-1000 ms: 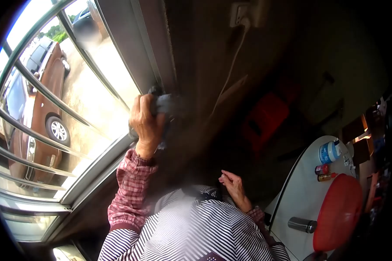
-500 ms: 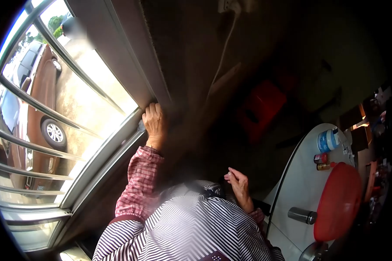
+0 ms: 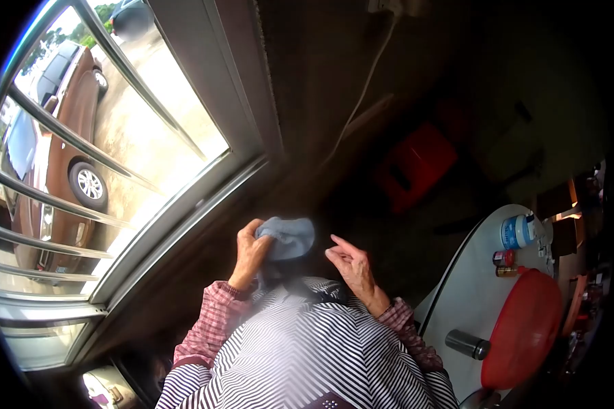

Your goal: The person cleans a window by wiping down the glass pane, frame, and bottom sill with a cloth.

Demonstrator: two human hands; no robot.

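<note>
A crumpled light-blue cloth (image 3: 290,237) is gripped in my left hand (image 3: 250,253), in front of my striped clothing. The cloth spreads out to the right of the fingers. My right hand (image 3: 355,269) is a short way right of the cloth, not touching it. Its fingers are apart, pointing up and left, and nothing shows between them. Up and left of my left hand runs the lower track of the window frame (image 3: 184,225).
Metal bars (image 3: 82,144) cross the window, with a brown car (image 3: 75,146) outside. On the right, a white table (image 3: 450,300) bears a red basin (image 3: 522,330), a grey cylinder (image 3: 466,344) and a blue-white container (image 3: 517,232). A red stool (image 3: 423,160) stands behind.
My left hand has come away from the window frame corner, down toward my body, with the blue cloth now in plain view. My right hand has moved slightly up and left, toward the cloth.
</note>
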